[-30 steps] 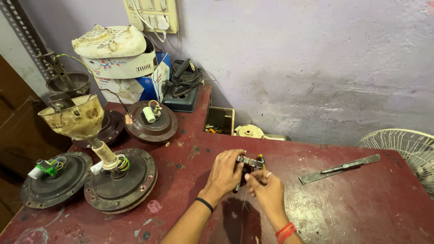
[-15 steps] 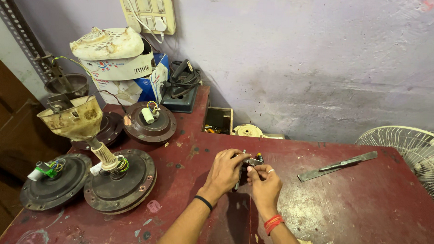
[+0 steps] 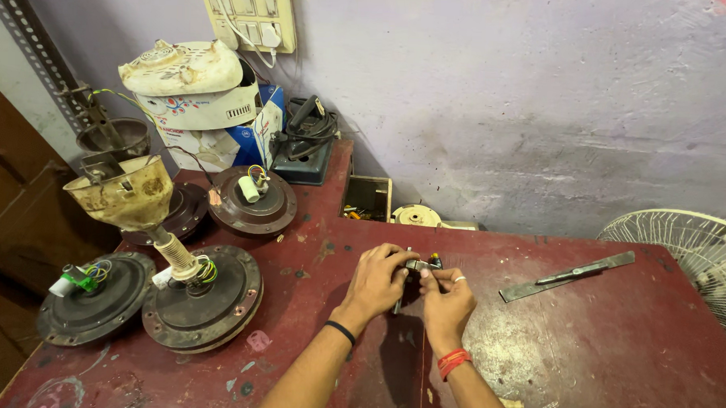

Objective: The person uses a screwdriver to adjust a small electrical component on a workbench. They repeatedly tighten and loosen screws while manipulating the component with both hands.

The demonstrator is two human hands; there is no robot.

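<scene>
Since the earlier frame, both hands sit lower on the worn red metal-topped workbench (image 3: 615, 349). Left hand (image 3: 374, 281) and right hand (image 3: 446, 299) pinch a small grey metal tool (image 3: 419, 265) between them, just above the bench. It looks light, rigid; I grip its ends.

a worn dark-red table (image 3: 615, 349) with scratched, paint-flecked patches stands against a pale lilac plaster wall (image 3: 503, 112), stained and uneven. a cream switchboard (image 3: 247, 11) with wires hangs high on the wall. a slotted metal angle bar (image 3: 31, 43) runs up the left corner beside a brown wooden panel (image 3: 13, 192). at the right edge shows a white fan grille (image 3: 691, 248). the light is soft and even.
</scene>
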